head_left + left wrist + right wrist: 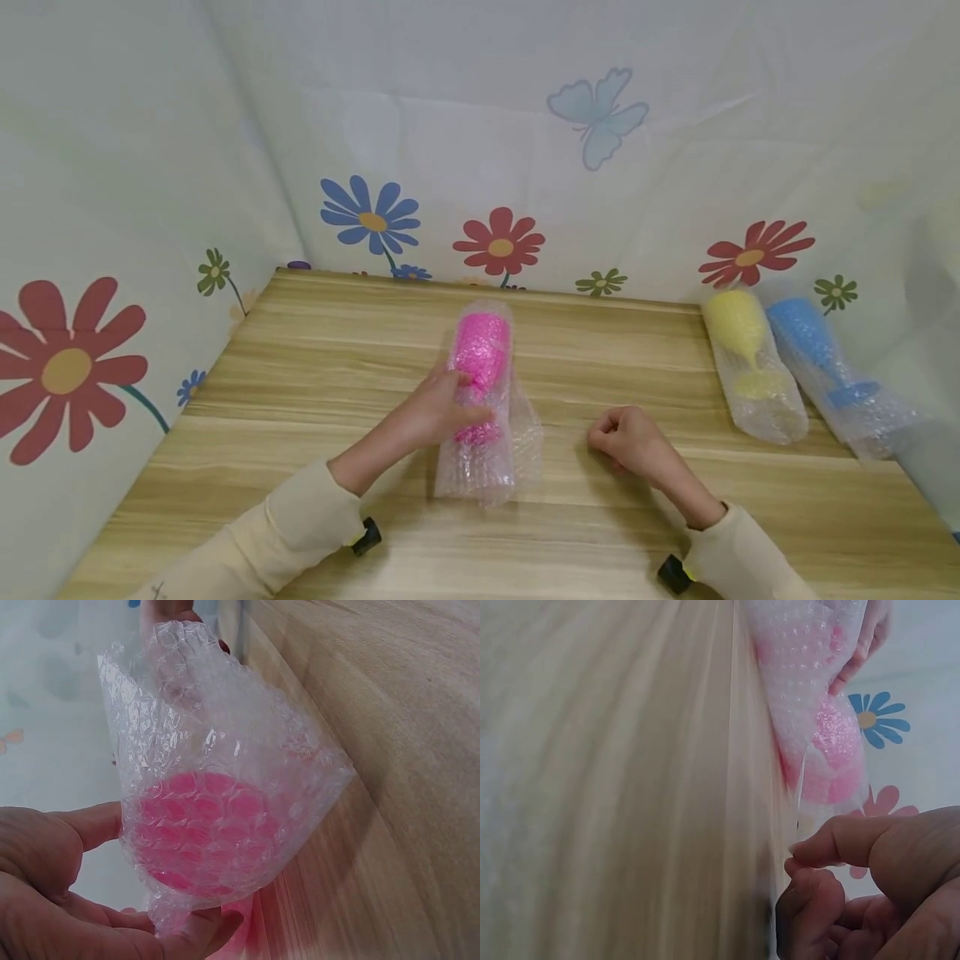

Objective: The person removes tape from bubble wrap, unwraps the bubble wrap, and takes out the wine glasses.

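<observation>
A pink goblet [481,346] in bubble wrap lies near the middle of the table, its bowl toward the wall. My left hand [442,407] grips it around the stem from the left, thumb and fingers over the wrap. In the left wrist view the pink base [206,832] shows through the bubbles, close to my fingers. A loose flap of bubble wrap [528,437] spreads to the right of the goblet. My right hand [633,442] stays apart from the goblet, fingers curled. In the right wrist view its thumb tip meets the index finger, with nothing visible between them.
At the right side of the wood-grain table [337,333] lie a yellow goblet [738,325] and a blue goblet [806,333], each in bubble wrap. Behind and to the left hangs a white cloth [450,125] printed with flowers and a butterfly.
</observation>
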Available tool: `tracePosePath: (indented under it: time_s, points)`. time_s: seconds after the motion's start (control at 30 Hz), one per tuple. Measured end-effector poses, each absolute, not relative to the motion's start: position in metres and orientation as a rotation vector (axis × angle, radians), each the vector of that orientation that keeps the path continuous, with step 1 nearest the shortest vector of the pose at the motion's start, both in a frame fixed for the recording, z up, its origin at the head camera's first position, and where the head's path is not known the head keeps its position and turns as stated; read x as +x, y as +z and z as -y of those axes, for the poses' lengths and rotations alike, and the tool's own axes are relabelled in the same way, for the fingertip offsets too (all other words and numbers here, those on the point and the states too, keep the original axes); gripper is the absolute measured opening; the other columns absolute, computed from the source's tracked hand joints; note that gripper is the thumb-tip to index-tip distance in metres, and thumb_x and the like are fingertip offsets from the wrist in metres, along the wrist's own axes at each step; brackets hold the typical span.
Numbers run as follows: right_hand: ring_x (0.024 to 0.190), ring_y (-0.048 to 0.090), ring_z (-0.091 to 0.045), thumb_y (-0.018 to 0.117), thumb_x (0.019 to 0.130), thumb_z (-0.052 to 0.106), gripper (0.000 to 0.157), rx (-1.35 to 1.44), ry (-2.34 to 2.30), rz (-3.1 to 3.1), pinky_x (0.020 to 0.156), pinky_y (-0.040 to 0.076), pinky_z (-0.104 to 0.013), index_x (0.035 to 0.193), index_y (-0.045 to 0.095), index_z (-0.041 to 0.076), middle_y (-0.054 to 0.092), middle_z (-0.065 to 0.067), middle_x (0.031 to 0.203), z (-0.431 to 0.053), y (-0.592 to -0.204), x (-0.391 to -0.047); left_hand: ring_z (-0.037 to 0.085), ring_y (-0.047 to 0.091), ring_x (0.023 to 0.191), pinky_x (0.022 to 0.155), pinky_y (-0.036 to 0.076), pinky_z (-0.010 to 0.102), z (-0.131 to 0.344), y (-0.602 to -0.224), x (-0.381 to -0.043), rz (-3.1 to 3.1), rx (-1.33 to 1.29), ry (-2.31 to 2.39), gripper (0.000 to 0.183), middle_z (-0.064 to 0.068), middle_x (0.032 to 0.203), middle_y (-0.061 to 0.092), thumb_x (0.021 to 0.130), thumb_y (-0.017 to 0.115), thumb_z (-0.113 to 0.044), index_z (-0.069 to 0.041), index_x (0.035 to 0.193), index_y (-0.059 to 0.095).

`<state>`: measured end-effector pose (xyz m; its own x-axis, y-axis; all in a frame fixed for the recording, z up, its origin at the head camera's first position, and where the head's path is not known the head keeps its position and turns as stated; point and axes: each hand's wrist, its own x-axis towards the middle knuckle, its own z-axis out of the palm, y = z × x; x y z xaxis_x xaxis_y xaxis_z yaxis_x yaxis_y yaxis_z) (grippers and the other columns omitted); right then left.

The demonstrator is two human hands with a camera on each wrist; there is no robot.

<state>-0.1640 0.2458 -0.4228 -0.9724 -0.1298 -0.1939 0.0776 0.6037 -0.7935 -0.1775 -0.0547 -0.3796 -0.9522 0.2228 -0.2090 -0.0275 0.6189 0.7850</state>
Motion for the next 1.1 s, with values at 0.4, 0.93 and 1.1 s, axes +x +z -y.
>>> tracePosePath:
  time_s: [0.4,0.93,1.1]
  points:
    - [0.054,0.049,-0.013,0.063,0.101,0.011,0.017,-0.122,-1.428,-2.421,0.049,0.045,-0.026,0.094,0.064,-0.004,0.051,-0.002,0.062,-0.271,-0.413,-0.164,0.031,0.057,0.117,0.088,0.058,0.043,0.053,-0.377,-0.176,-2.563,0.157,1.254,0.067,0.021,0.146,0.045,0.093,0.079,-0.029,0.006,0.143,0.052]
    - [0.081,0.066,-0.018,0.069,0.097,0.004,0.01,-0.999,-1.061,-2.886,0.071,0.056,-0.033,0.094,0.078,0.0,0.073,-0.008,0.091,-0.179,-0.407,-0.194,0.031,0.059,0.113,0.085,0.059,0.043,0.052,-0.375,-0.175,-2.558,0.144,1.279,0.067,0.021,0.144,0.046,0.092,0.08,-0.029,0.006,0.143,0.051]
    - [0.061,0.053,-0.008,0.069,0.096,0.004,0.014,-0.73,-1.065,-2.828,0.054,0.045,-0.023,0.086,0.077,-0.002,0.069,-0.003,0.074,-0.165,-0.412,-0.205,0.029,0.061,0.109,0.084,0.059,0.042,0.056,-0.381,-0.177,-2.535,0.16,1.298,0.067,0.021,0.139,0.05,0.091,0.08,-0.028,0.008,0.139,0.053]
